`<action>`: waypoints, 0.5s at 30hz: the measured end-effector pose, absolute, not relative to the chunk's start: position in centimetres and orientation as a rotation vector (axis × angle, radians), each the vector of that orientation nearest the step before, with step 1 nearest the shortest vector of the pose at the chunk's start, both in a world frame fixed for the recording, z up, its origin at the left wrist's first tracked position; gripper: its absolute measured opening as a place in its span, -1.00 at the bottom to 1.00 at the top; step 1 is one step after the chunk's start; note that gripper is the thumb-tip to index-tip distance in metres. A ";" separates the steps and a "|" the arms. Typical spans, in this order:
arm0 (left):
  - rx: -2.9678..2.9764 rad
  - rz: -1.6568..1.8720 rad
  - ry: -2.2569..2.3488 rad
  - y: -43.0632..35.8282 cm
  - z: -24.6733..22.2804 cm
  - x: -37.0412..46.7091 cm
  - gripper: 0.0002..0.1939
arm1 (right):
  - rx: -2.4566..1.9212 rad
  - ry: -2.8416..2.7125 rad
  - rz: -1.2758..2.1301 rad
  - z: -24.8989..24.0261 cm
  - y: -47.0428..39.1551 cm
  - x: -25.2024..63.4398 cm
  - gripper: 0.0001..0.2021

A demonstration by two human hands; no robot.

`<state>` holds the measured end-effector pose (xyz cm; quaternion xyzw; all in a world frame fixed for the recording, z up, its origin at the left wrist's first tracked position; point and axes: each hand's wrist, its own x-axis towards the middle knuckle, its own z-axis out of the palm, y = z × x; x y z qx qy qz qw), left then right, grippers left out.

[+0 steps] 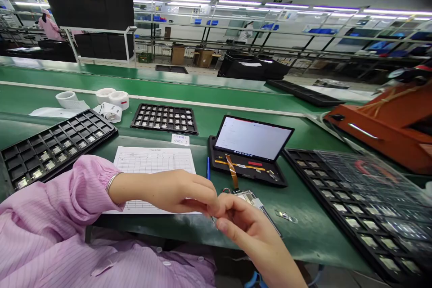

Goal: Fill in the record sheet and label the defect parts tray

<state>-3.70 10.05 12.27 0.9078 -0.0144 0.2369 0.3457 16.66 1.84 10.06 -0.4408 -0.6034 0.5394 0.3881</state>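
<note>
My left hand [182, 191] and my right hand [243, 222] meet at the fingertips near the table's front edge. Both hands have their fingers pinched together on something small and mostly hidden; only a thin sliver shows below the fingertips. Under my left forearm lies a printed form [155, 159]. Just beyond my right hand is a flat metallic device [251, 199], joined by an orange ribbon cable [232, 171] to an open black case with a lit screen [254, 137]. A small clear-and-metal part [286, 216] lies right of the device.
Trays of small parts stand at the left [57, 148], centre back [164, 118] and right [357, 207]. A blue pen [208, 168] lies beside the form. White label rolls [111, 96] sit back left. An orange machine [381, 121] stands at the right.
</note>
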 end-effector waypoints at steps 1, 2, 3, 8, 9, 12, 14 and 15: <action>2.363 0.597 -0.050 10.0 12.2 -3.8 -0.89 | -1.115 -1.524 1.425 10.1 1.9 16.6 -0.74; 2.363 0.580 -0.059 10.0 12.2 -3.8 -0.89 | -1.112 -1.510 1.463 10.1 2.0 16.5 -0.72; 2.360 0.569 -0.062 10.0 12.1 -3.9 -0.89 | -1.118 -1.501 1.488 10.1 2.0 16.4 -0.71; 2.342 0.516 -0.036 10.0 11.9 -3.8 -0.89 | -1.173 -1.545 1.494 10.1 2.0 16.1 -0.67; 2.339 0.523 -0.032 10.0 12.0 -3.8 -0.89 | -1.181 -1.549 1.485 10.0 2.0 16.1 -0.65; 2.333 0.580 -0.048 10.1 12.2 -3.7 -0.88 | -1.201 -1.527 1.489 9.7 1.9 16.0 -0.60; 2.331 0.603 -0.057 10.2 12.3 -3.6 -0.88 | -1.191 -1.507 1.494 9.6 1.7 15.8 -0.58; 2.323 0.610 -0.055 10.2 12.2 -3.7 -0.88 | -1.175 -1.497 1.493 9.5 1.6 15.7 -0.58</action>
